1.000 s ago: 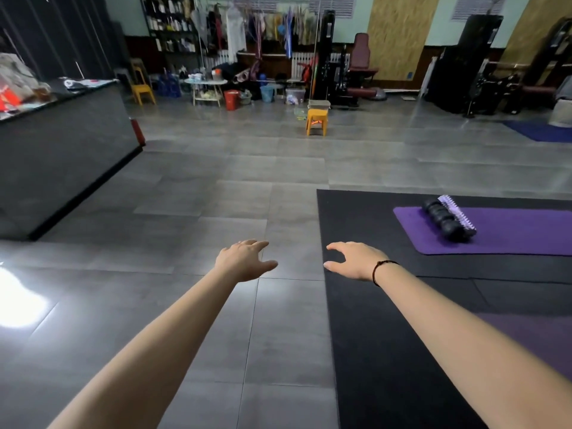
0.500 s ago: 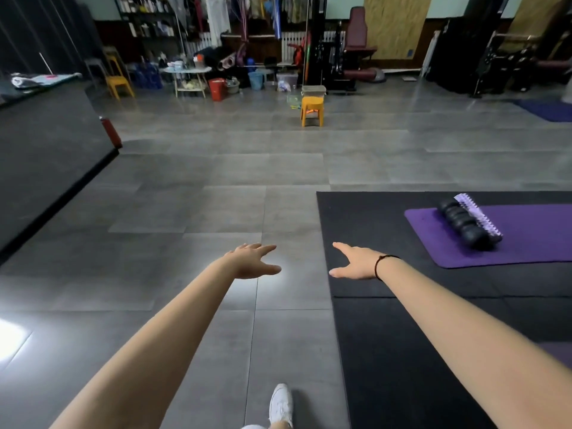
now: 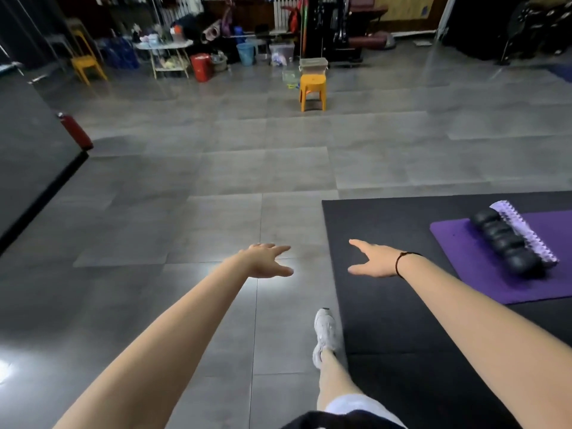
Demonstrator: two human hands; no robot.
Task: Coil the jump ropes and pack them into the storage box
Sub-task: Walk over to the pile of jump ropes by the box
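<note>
Near: your white shoe (image 3: 323, 331) is on grey tile, right at the left edge of the black mat (image 3: 387, 320). Just past it, L hand (image 3: 266, 262) and R hand (image 3: 376, 261) hang out front, palms down, fingers straight and spread, nothing held in either. Thin black band on the R wrist. Right of R hand, on the purple mat (image 3: 483, 274): black foam roller (image 3: 507, 244) w/ a lilac ridged roller (image 3: 523, 232) lying alongside on its right. Not task gear, skip it. No jump ropes I can make out anywhere in frame. Small yellow/blue bits on the floor by the far stool are too blurry to call. Far centre: orange stool (image 3: 312, 88) w/ a clear lidded box (image 3: 313, 65) on top, prob. the storage box. It's well apart from both hands, ahead and roughly on the line between them. Step in hand looks like the approach, so walk the open tile, mind the mat edge (trip risk), scan the floor for ropes en route, and arrive w/ both hands free. Far left: red bucket (image 3: 201, 68), yellow chair (image 3: 86, 63), misc. clutter.
</note>
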